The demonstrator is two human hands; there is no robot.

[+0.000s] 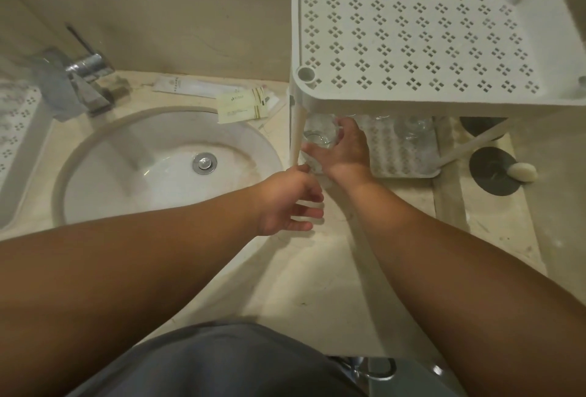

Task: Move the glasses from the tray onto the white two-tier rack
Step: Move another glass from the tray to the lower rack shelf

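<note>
Under the rack's upper tier (412, 47), its front leg (297, 139) crowding it beside the sink (152, 155), the right hand (345, 146) grips 1 glass (318, 135) while the left hand (285, 203) hovers loose-fingered nearby.

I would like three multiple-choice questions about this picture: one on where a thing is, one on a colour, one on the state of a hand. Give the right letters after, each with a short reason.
1. Where is the glass that the right hand grips?
A. in the sink
B. at the lower tier, under the top shelf of the rack
C. on the top shelf

2. What colour is the rack?
A. white
B. black
C. red

3. How is the left hand?
A. curled round the faucet
B. holding a glass
C. open, fingers loosely spread, holding nothing

Answers:
1. B: the glass shows just below the front edge of the top shelf, beside the rack's front leg.
2. A: its perforated shelf and posts are white.
3. C: the fingers are apart over the counter and grip nothing.
</note>
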